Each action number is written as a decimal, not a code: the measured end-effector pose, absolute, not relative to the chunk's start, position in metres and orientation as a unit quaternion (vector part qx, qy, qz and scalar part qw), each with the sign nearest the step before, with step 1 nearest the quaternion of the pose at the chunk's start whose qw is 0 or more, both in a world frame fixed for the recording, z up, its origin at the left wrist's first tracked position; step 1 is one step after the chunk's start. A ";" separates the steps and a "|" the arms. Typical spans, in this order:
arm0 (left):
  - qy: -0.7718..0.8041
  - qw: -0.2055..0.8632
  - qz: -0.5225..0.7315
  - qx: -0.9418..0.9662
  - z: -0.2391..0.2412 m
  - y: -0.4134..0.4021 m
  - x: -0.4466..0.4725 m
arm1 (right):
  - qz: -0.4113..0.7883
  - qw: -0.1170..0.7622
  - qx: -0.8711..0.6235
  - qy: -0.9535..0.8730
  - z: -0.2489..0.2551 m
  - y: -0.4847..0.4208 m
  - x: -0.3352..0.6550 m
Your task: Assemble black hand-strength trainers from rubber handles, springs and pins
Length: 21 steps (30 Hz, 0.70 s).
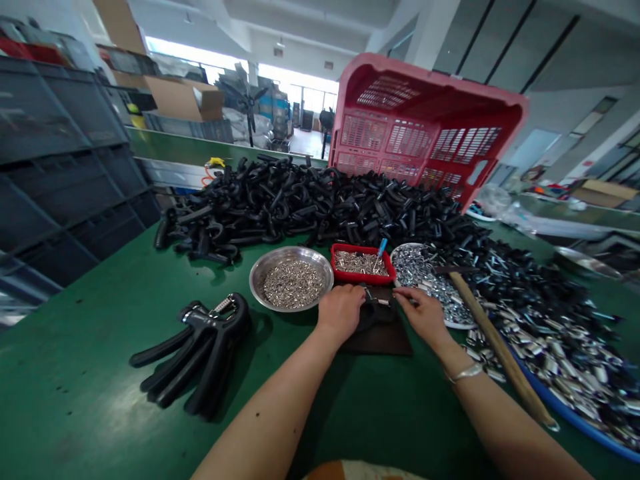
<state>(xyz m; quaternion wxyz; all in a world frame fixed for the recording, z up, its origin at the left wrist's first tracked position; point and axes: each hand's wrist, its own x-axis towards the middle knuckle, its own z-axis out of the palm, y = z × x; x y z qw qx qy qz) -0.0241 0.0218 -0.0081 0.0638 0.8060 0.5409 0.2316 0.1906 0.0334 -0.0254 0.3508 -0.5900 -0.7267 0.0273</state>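
Observation:
My left hand (343, 311) is closed around a black hand grip exerciser (371, 317) with a metal spring. The exerciser lies over a dark flat block (383, 343) on the green table. Just right of the spring, my right hand (425, 317) has its thumb and fingertips pinched together; whatever sits between them is too small to name. A steel bowl (256, 288) of small metal pins stands left of my left hand. Behind both hands is a red tray (342, 277) of metal pieces with a blue-handled tool (382, 248). Several assembled grip exercisers (200, 340) lie stacked at left.
Black handles (300, 200) are heaped across the back, before a tipped red crate (430, 120). A plate of metal parts (425, 273), a wooden-handled hammer (493, 340) and a blue-rimmed tray (565, 413) of springs crowd the right. Grey bins (55, 160) stand left.

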 end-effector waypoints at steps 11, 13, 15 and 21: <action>0.557 0.045 0.233 0.796 -0.014 0.022 -0.019 | 0.064 0.384 -0.544 -0.743 -0.040 0.028 0.199; 0.554 0.044 0.227 0.799 -0.014 0.022 -0.019 | 0.022 0.366 -0.526 -0.767 -0.037 0.029 0.197; 0.550 0.046 0.224 0.803 -0.014 0.022 -0.019 | -0.016 0.343 -0.510 -0.789 -0.034 0.029 0.195; 0.550 0.046 0.229 0.802 -0.015 0.022 -0.019 | 0.025 0.366 -0.545 -0.754 -0.038 0.032 0.196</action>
